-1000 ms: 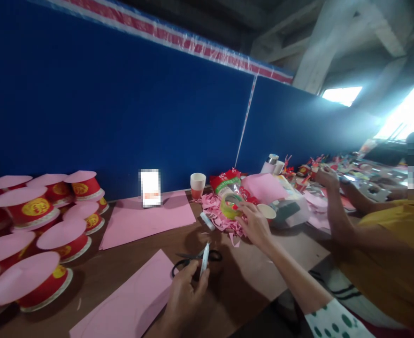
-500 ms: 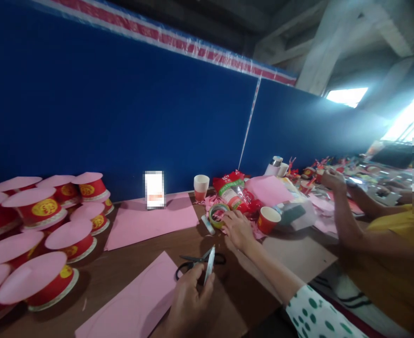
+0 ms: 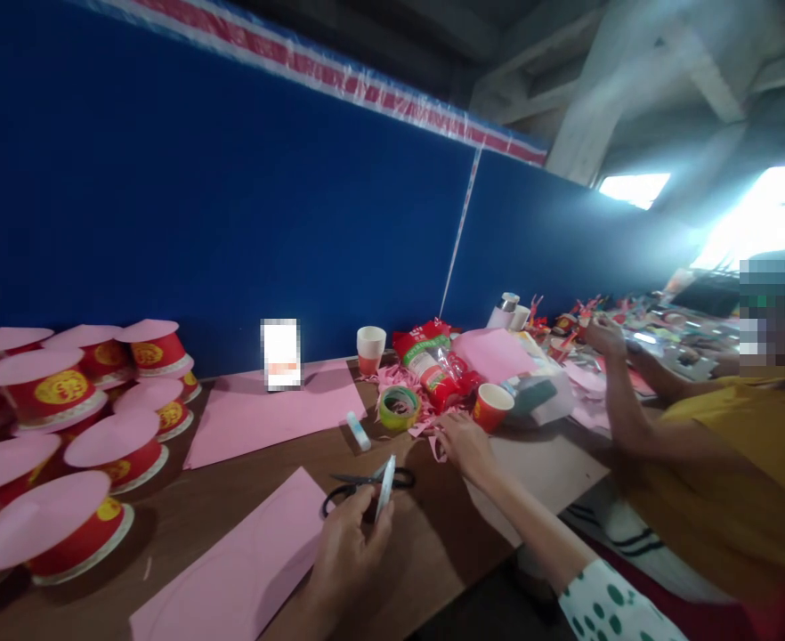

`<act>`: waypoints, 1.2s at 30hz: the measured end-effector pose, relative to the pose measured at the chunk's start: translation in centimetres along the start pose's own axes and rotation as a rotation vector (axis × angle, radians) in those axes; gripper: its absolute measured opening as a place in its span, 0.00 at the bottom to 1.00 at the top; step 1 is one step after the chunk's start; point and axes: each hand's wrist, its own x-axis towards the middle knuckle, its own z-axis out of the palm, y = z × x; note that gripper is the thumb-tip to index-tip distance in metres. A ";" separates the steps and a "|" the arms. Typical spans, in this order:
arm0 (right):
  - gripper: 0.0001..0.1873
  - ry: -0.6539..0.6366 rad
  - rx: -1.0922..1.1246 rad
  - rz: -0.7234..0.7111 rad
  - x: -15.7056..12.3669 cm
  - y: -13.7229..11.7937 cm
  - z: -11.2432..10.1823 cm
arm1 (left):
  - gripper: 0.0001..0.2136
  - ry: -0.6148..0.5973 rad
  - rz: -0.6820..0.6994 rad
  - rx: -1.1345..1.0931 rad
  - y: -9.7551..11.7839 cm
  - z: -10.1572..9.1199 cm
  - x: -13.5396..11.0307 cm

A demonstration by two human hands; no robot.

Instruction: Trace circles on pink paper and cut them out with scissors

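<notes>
So a whole bunch of red drums [image 3: 62,389] with pink tops stand over on the left, and those look finished to me. The near pink sheet [image 3: 232,565] is another story: just a faint curved line, no cut I can spot, so I'd call that part undone, and the pink stack [image 3: 265,427] lying farther back looks whole too. Scissors [image 3: 351,479] lie on the table [image 3: 442,552] right of the near sheet, just past the left hand [image 3: 352,539], which pinches a white pen [image 3: 385,488] between thumb and fingers; can't tell if that hand touches the scissors. The right hand [image 3: 467,448] has its fingers curled down at the pink shreds [image 3: 425,428], near side of the red cup [image 3: 489,413], and I honestly can't tell if it's gripping anything. Green tape roll [image 3: 390,415] sits farther left, and a co-worker in yellow [image 3: 719,409] is over on the right
</notes>
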 end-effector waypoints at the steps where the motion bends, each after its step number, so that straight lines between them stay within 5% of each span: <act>1: 0.07 -0.014 -0.003 -0.013 -0.2 0.0 0.3 | 0.10 -0.002 0.004 -0.001 0.0 -0.1 0.0; 26: 0.06 -0.022 0.210 0.102 -1.1 -0.5 1.2 | 0.11 0.052 0.031 0.038 -0.2 -0.6 0.0; 32: 0.12 0.020 0.464 0.142 -0.8 0.6 2.2 | 0.12 0.041 0.018 0.032 -0.4 -0.6 0.0; 36: 0.17 0.157 0.746 0.176 -0.4 0.3 1.8 | 0.13 0.046 0.013 0.020 -0.5 -0.6 0.1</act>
